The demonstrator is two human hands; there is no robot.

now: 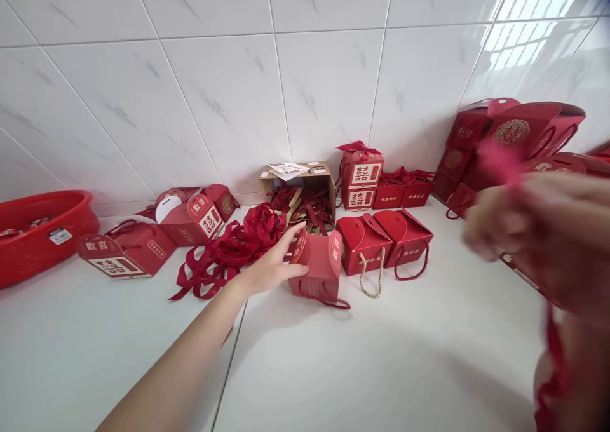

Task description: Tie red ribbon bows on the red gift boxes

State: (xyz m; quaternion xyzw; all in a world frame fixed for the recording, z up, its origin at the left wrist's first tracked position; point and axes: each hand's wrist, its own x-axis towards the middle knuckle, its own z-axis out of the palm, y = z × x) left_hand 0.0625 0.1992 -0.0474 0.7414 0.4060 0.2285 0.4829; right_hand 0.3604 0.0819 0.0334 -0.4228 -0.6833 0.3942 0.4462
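Observation:
My left hand point(274, 263) reaches forward and grips the left side of a small red gift box point(320, 267) with a cord handle, which stands on the white tiled floor. My right hand point(538, 235) is close to the camera at the right and smeared by motion. A pink-red ribbon point(495, 155) shows blurred above its fingers, and a red strip point(548, 381) hangs below it. A heap of dark red ribbons point(229, 251) lies just left of my left hand.
Two more red handled boxes point(381, 238) stand right of the held one. An open cardboard carton point(298, 187) with ribbons sits by the wall. A red basin point(38, 232) is far left, red boxes point(157, 235) beside it, stacked boxes point(362, 178) and red bags point(500, 140) at right.

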